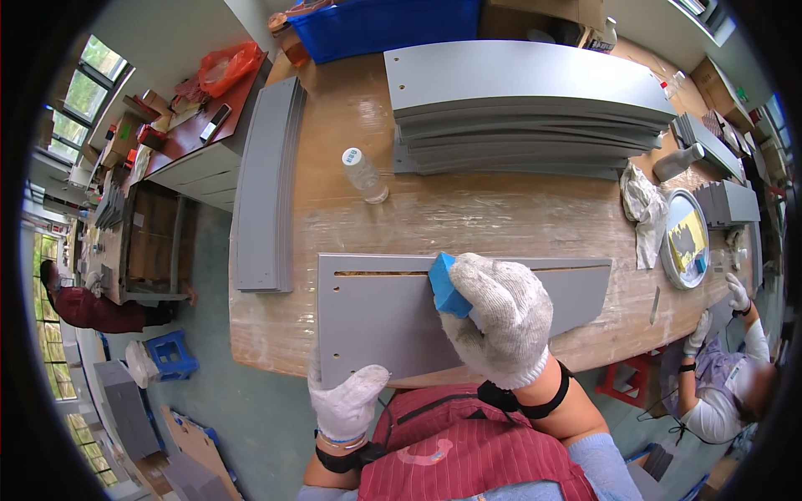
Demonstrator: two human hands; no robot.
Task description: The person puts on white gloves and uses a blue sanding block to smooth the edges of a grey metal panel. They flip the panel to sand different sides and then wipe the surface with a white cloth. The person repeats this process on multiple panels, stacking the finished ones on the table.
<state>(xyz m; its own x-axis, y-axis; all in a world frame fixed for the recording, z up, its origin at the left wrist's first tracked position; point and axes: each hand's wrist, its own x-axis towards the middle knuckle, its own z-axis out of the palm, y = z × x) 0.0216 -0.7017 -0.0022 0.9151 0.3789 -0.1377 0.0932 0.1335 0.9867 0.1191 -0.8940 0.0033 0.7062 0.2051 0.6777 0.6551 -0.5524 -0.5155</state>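
A grey panel (380, 313) with a long groove and small holes lies flat at the table's near edge. My right hand (505, 317), in a white knit glove, is closed round a blue sponge block (449, 286), which rests on the panel over the groove. The glove hides part of the groove and the panel's middle. My left hand (347, 401), gloved too, grips the panel's near left corner; its thumb lies on top and its other fingers are out of sight. Beyond the panel stands a clear bottle (365, 177) with a white cap.
Grey panels are stacked at the back (526, 83) and along the left (269, 188). On the right are a white rag (642, 209), a round tray (671, 259) and a thin blade (655, 305). A co-worker (723, 380) sits at the right; another person (104, 301) stands far left.
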